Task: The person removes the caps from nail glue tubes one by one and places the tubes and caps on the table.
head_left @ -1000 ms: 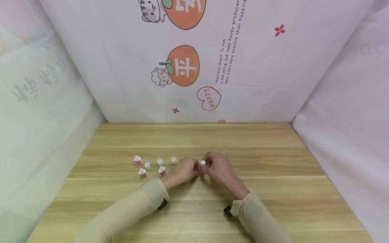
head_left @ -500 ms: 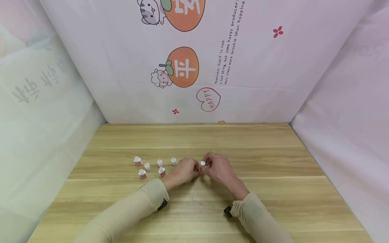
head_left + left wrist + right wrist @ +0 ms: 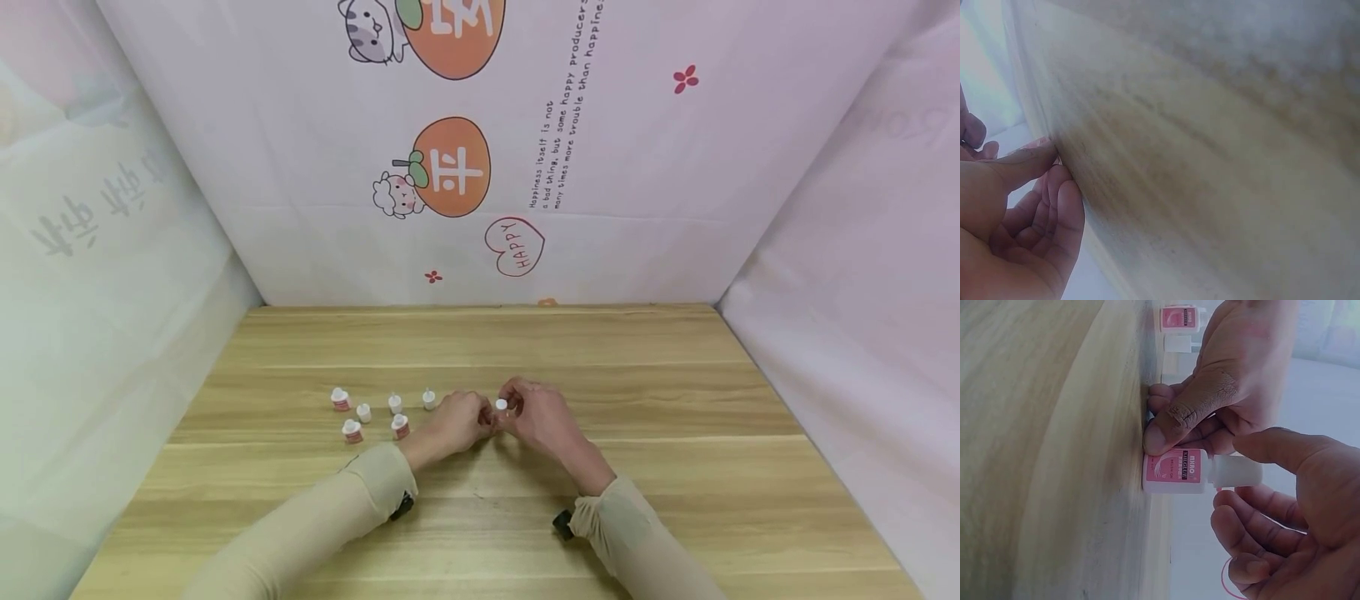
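Observation:
A small white glue bottle with a pink label stands upright on the table. My left hand holds it low near its base, thumb against the label in the right wrist view. My right hand pinches the white cap on top between thumb and fingers. From the head view only the cap's round top shows between the hands. In the left wrist view the left hand has its fingers curled, and the bottle is hidden there.
Left of the hands stand several small items. Three are white bottles with pink labels, one of them a bottle near the left wrist. Three are white caps, such as the cap, with thin stems pointing up. Cloth walls surround the wooden table.

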### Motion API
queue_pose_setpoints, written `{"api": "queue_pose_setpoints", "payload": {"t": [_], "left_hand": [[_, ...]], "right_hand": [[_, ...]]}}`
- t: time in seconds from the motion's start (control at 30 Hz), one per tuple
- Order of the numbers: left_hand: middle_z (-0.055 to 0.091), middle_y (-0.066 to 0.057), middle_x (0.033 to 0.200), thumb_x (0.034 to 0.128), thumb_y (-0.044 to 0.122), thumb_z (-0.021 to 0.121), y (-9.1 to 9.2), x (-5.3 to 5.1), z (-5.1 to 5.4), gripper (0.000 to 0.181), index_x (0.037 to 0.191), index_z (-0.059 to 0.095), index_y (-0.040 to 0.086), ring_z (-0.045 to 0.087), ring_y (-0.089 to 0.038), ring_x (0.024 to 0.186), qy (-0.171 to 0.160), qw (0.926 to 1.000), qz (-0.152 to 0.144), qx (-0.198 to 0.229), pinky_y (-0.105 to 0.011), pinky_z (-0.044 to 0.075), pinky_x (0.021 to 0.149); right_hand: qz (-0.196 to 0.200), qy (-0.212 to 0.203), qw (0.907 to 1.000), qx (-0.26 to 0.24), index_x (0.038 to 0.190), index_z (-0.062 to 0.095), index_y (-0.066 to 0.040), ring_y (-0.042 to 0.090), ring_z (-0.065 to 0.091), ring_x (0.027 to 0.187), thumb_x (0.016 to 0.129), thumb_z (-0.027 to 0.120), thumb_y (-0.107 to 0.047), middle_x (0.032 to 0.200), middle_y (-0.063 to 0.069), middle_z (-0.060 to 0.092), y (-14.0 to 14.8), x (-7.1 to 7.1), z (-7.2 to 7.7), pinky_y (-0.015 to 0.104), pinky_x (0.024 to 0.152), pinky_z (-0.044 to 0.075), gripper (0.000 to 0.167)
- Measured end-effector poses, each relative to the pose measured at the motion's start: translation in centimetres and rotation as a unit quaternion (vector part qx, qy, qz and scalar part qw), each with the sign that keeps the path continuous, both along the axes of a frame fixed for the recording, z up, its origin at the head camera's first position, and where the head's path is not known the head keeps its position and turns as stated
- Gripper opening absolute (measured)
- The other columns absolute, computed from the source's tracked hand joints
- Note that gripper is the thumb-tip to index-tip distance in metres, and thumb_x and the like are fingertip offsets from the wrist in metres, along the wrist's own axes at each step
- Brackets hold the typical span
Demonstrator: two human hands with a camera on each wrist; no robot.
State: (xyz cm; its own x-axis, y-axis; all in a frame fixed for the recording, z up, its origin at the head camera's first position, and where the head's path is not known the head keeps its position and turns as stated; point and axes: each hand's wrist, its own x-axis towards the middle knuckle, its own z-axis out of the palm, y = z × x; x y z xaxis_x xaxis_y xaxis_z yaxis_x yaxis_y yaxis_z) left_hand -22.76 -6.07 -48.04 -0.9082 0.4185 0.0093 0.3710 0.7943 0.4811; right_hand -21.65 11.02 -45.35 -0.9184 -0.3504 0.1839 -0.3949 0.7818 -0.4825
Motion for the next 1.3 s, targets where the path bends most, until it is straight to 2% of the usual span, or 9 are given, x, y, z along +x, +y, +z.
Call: {"api": "queue_pose_setpoints", "payload": {"t": [0.13,0.37,0.57,0.7,0.9,1.3], "left_hand": [[0.071,0.005,0.077,0.0876,0.023,0.077,0.02,0.01,-0.04,0.009,0.084,0.073,0.015,0.058,-0.007,0.068,0.000,1.0000,0.001,-0.003,-0.025,0.049,0.067],[0.070,0.005,0.076,0.0875,0.024,0.077,0.01,0.04,-0.14,0.010,0.084,0.073,0.015,0.058,-0.008,0.067,-0.006,1.0000,0.006,-0.001,-0.025,0.048,0.067],[0.070,0.005,0.076,0.0877,0.023,0.076,-0.01,0.05,-0.03,0.010,0.083,0.072,0.016,0.058,-0.008,0.068,-0.005,1.0000,0.003,0.001,-0.026,0.048,0.067],[0.070,0.005,0.077,0.0874,0.024,0.077,0.00,0.13,0.07,0.010,0.085,0.073,0.015,0.059,-0.008,0.068,-0.006,1.0000,0.006,-0.005,-0.025,0.049,0.066],[0.070,0.005,0.078,0.0877,0.024,0.077,0.00,0.26,0.12,0.010,0.087,0.073,0.014,0.059,-0.008,0.068,-0.007,0.9999,0.008,-0.008,-0.024,0.049,0.065],[0.071,0.004,0.079,0.0883,0.023,0.076,0.05,0.26,0.23,0.009,0.088,0.073,0.014,0.061,-0.009,0.070,-0.012,0.9999,0.008,-0.007,-0.025,0.050,0.067]], "right_hand": [[-0.004,0.003,1.0000,-0.002,0.094,0.065,-0.017,0.007,0.057,0.072,0.083,0.081,-0.024,0.080,-0.006,0.067,0.05,-0.06,-0.16,0.026,0.067,0.047,0.021],[0.013,0.014,0.9998,0.001,0.095,0.065,-0.018,0.007,0.057,0.073,0.082,0.080,-0.022,0.081,-0.006,0.066,0.03,-0.01,-0.11,0.026,0.068,0.047,0.020],[0.003,0.001,1.0000,-0.001,0.097,0.065,-0.016,0.010,0.060,0.076,0.083,0.081,-0.023,0.083,-0.004,0.068,-0.01,0.00,-0.16,0.027,0.070,0.049,0.022],[-0.006,0.002,1.0000,-0.006,0.093,0.064,-0.018,0.008,0.056,0.071,0.083,0.081,-0.023,0.079,-0.005,0.066,0.03,0.02,-0.22,0.027,0.067,0.047,0.021],[-0.003,-0.004,1.0000,-0.004,0.094,0.063,-0.021,0.007,0.054,0.071,0.082,0.080,-0.022,0.079,-0.007,0.063,0.01,0.06,-0.17,0.026,0.067,0.045,0.021],[-0.012,-0.014,0.9998,0.000,0.093,0.064,-0.019,0.008,0.056,0.072,0.082,0.081,-0.024,0.081,-0.006,0.066,0.01,0.08,-0.12,0.029,0.069,0.047,0.021]]}}
